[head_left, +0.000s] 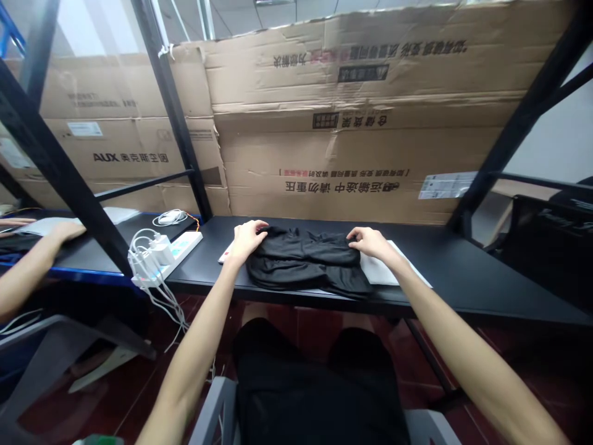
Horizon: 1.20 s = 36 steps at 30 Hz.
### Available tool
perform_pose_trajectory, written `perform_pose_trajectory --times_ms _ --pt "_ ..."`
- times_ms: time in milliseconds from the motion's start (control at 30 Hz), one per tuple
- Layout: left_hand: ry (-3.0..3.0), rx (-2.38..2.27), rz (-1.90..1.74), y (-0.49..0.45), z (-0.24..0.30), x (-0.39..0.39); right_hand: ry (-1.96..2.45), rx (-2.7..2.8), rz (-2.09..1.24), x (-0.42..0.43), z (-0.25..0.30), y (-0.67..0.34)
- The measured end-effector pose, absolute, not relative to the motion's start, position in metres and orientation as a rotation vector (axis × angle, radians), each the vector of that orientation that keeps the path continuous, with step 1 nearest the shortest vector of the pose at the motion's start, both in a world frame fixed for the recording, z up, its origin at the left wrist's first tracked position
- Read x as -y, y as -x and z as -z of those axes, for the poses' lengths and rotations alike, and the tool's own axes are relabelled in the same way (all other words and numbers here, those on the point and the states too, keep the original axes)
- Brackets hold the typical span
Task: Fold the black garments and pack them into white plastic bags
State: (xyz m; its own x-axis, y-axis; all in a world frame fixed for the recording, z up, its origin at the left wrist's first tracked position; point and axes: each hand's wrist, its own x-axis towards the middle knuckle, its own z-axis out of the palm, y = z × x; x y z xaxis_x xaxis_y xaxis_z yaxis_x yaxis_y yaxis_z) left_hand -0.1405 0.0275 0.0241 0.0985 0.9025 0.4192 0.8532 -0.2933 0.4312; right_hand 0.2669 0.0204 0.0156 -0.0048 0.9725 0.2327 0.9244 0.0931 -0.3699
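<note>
A folded black cloth garment (301, 261) lies on the black tabletop (445, 266), its layers bunched and creased. My left hand (248, 240) grips its far left edge, and my right hand (368, 242) pinches its far right edge. A white flat sheet or board (382, 269) sticks out from under the garment's right side, close to my right hand. Just left of my left hand lies a small white item (226, 252), partly hidden, which I cannot identify.
A white power strip (167, 256) with chargers and tangled white cables sits left of the garment. Black shelf uprights (171, 105) stand at the table's back, before large cardboard sheets (352, 130). Another person's arm (32, 266) rests on a neighbouring table at far left.
</note>
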Motion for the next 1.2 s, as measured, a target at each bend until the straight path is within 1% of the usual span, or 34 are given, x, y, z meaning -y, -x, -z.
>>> perform_pose_trajectory --times_ms 200,367,533,667,867,1000,1100,1200 --pt "-2.272 -1.561 -1.159 0.158 -0.028 -0.004 1.776 1.920 -0.163 0.004 -0.031 -0.280" --pt "-2.278 -1.471 -1.226 0.168 -0.029 0.029 1.588 1.896 -0.113 0.047 -0.023 -0.290" --pt "-2.406 -1.539 -1.080 0.176 -0.020 0.057 1.383 2.008 -0.014 0.095 -0.006 -0.291" --pt "-2.523 -1.580 -0.894 0.185 -0.006 0.066 1.386 2.175 -0.001 0.119 0.004 -0.288" --pt "-2.634 -1.497 -0.802 0.193 0.004 0.073 1.367 2.374 0.037 0.128 0.008 -0.289" --pt "-2.640 -1.460 -0.831 0.188 -0.011 0.071 1.308 2.455 -0.046 0.133 -0.008 -0.293" --pt "-2.647 -1.447 -0.884 0.171 -0.026 0.053 1.327 2.418 -0.096 0.124 -0.026 -0.291" --pt "-2.733 -1.403 -0.810 0.145 -0.037 0.025 1.372 2.336 0.052 0.099 -0.036 -0.280"
